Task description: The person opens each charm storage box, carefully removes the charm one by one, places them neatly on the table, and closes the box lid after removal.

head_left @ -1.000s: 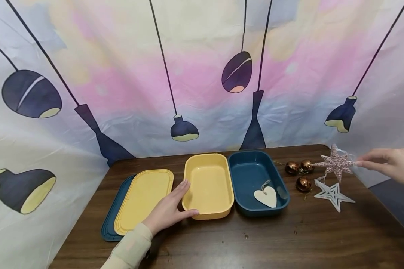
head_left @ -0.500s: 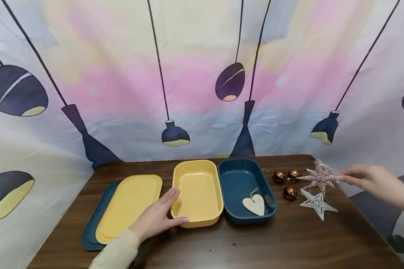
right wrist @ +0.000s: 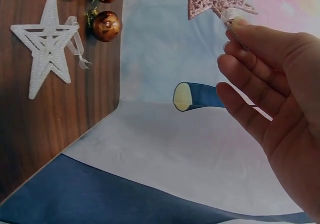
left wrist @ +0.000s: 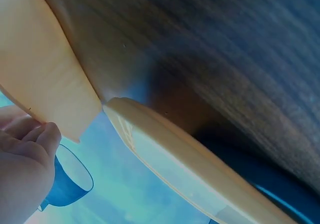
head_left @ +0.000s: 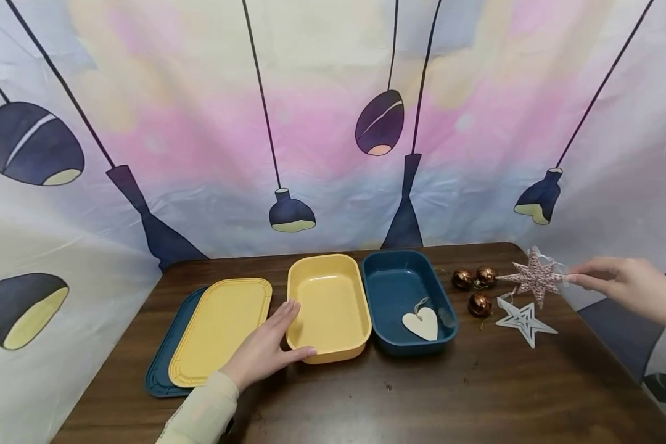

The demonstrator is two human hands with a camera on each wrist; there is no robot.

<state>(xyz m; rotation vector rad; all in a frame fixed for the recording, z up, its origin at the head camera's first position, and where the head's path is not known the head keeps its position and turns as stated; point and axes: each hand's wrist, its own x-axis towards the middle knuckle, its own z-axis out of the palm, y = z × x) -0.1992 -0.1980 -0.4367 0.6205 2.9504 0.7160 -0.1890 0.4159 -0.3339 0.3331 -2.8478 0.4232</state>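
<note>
My right hand (head_left: 633, 285) pinches a pink glittery star ornament (head_left: 534, 279) between thumb and fingers, at one point by its clear ribbon. The star hangs above the table's right side, partly over a white star ornament (head_left: 526, 320). In the right wrist view the other fingers of that hand are loosely bent. My left hand (head_left: 263, 345) rests on the near left corner of a yellow box (head_left: 333, 302), fingers along its left rim and thumb at the front. Beside it stands a blue box (head_left: 402, 296) holding a white wooden heart ornament (head_left: 422, 324) with a twine loop.
Several shiny bronze baubles (head_left: 480, 304) lie between the blue box and the white star. At the left, a yellow lid (head_left: 222, 327) overlaps a blue lid (head_left: 163, 364) on the dark wooden table (head_left: 422, 401). A lamp-printed cloth (head_left: 333, 142) hangs behind.
The head view has shifted, so the scene sits further left in it. The right hand still pinches the pink star near the same spot, and the left hand stays on the yellow box.
</note>
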